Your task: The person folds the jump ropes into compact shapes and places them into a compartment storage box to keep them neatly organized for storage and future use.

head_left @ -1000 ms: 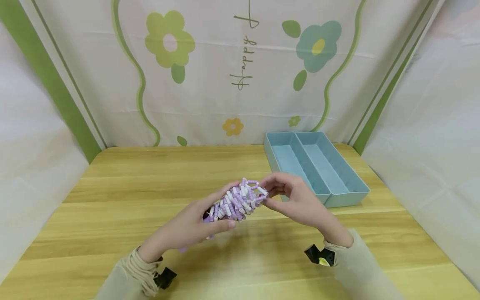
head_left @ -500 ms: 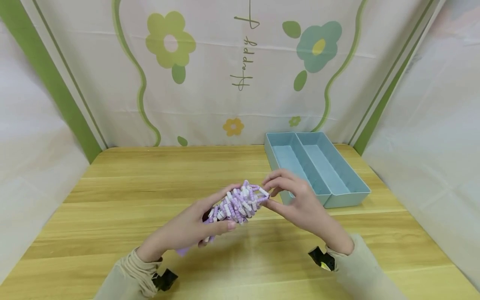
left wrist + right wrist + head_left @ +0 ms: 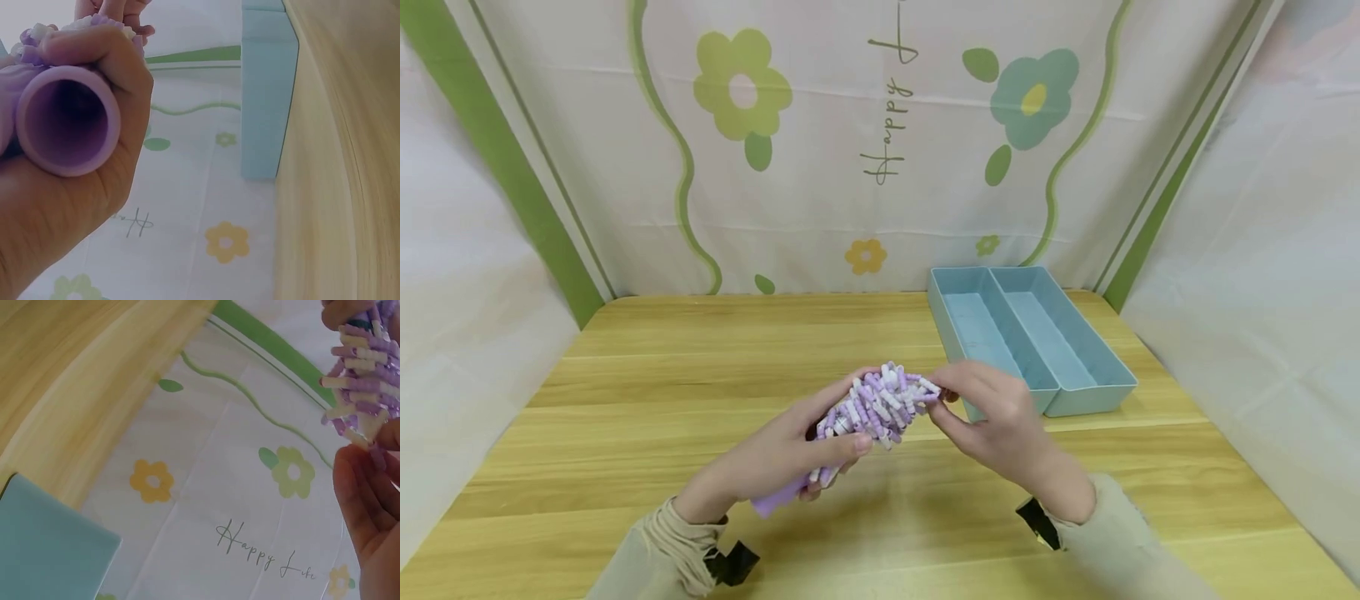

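Note:
A bundled jump rope (image 3: 880, 402) of white and purple beads is held above the table. My left hand (image 3: 782, 454) grips it from the left, thumb over the beads. In the left wrist view a hollow purple handle (image 3: 28, 119) end faces the camera inside that hand, with another purple piece beside it. At the bundle's right tip my right hand (image 3: 1000, 417) pinches a loop of beads between thumb and fingers. The right wrist view shows these fingertips (image 3: 353, 459) on the lowest beads. The bundle's underside is hidden by the left palm.
Two long light-blue bins (image 3: 1093, 400) stand side by side at the back right of the wooden table (image 3: 700, 350), just beyond my right hand. A flowered curtain (image 3: 820, 167) closes off the back, and pale cloth hangs at both sides.
The right fingers have closed in on the beads at the tip, and that hand has dropped slightly. More of a purple handle shows below my left hand, which stays nearly in place.

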Demonstrator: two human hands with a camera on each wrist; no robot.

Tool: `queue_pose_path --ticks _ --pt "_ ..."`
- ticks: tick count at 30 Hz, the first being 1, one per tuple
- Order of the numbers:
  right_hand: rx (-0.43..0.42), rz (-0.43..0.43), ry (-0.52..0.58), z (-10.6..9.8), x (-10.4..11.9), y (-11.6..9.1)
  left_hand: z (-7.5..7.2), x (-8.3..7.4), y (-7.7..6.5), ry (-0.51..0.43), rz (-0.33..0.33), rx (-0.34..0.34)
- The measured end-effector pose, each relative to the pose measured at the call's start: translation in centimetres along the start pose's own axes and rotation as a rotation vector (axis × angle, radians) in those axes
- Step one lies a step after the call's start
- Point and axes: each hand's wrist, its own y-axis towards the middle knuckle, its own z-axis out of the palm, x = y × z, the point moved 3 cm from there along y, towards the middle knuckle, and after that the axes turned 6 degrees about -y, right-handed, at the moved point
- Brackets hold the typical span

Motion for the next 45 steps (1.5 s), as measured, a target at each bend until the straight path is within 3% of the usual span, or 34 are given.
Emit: queue_pose_path --ticks 7,12,23,39,45 --pt "-0.102 -0.021 -0.165 0.5 0.3 0.2 0.3 -0.2 0.3 -0.053 0.002 0.000" --pt "-0.131 -0.011 -0.203 0.5 -0.1 0.3 0.1 -0.2 0.2 -0.040 -0.044 -0.078" --pt "-0.012 0.001 0.019 0.5 -0.5 -0.2 -0.4 -0.1 0.0 -0.018 -0.053 -0.154" --pt "0.087 0.211 0.288 -0.1 0.3 0.2 0.2 0.5 0.5 -0.133 -0.055 -0.180" --pt "0.079 0.162 0.257 0.2 -0.4 -0.7 0.2 0.7 0.6 -0.136 -0.078 -0.222"
